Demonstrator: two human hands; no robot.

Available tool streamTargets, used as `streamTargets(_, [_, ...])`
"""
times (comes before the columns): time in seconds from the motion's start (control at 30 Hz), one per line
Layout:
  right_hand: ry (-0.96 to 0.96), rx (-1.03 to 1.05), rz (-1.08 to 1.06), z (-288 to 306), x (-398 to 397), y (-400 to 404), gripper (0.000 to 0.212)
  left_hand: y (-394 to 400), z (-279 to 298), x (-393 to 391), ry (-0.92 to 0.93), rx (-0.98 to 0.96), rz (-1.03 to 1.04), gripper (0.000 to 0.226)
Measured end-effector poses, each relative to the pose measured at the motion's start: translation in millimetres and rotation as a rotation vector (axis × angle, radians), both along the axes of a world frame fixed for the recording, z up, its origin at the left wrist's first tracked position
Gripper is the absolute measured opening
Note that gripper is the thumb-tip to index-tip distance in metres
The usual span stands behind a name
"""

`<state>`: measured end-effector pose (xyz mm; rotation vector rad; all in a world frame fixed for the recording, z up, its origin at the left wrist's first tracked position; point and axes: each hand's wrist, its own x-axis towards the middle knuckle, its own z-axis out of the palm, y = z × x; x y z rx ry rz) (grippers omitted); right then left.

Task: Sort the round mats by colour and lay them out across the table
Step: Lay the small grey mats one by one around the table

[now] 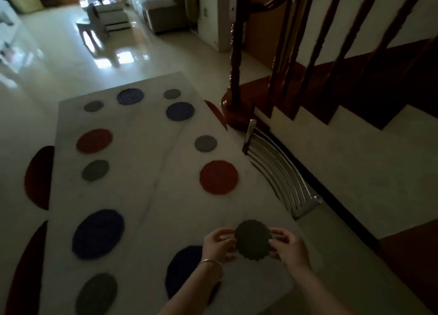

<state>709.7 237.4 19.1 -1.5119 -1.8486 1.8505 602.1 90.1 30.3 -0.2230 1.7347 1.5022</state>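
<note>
Grey mat (253,239): held up over table (147,196) near edge, pinched on both sides by L hand (219,244) and R hand (288,246). On table: red, blue, grey mats laid well apart in two columns. Chair (279,170) beside table, right.

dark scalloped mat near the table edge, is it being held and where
Yes: both hands hold the dark round mat, left hand and right hand pinching opposite edges.

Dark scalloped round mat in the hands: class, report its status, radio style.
Left hand and right hand both grip dark scalloped round mat. Mat above white table, unplaced. Nothing in the way.
</note>
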Motion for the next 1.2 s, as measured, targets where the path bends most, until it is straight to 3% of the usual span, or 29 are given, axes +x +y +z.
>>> streamTargets(0.13, [-0.060,0.117,0.127,-6.1,-10.6,-4.7,0.025,-8.2,-10.8,-1.8,0.007,-0.030,0.036,0.018])
streamTargets(0.3, [-0.054,0.168,0.390,-14.0,-20.7,20.9,0.034,7.3,-12.4,23.2,0.043,-0.085,0.238,0.018])
streamTargets(0.5, [-0.007,0.271,0.589,-14.7,-13.4,32.3,0.045,18.5,-19.7,53.4,0.077,-0.095,0.341,0.033])
streamTargets(0.7, [0.008,0.299,0.677,-14.5,-15.7,33.4,0.049,20.5,-28.2,64.4,0.317,-0.369,0.204,0.050])
streamTargets(0.9, [-0.019,0.384,0.746,-15.7,-15.8,33.5,0.048,22.5,-29.7,66.2,0.443,-0.537,0.048,0.057])
streamTargets(1.07, [-0.076,0.464,0.796,-19.3,-10.9,35.4,0.042,29.7,-33.7,72.2,0.437,-0.659,-0.136,0.061])
streamTargets(1.2, [-0.126,0.525,0.865,-21.8,-4.5,35.8,0.041,34.7,-35.3,77.8,0.440,-0.698,-0.166,0.067])
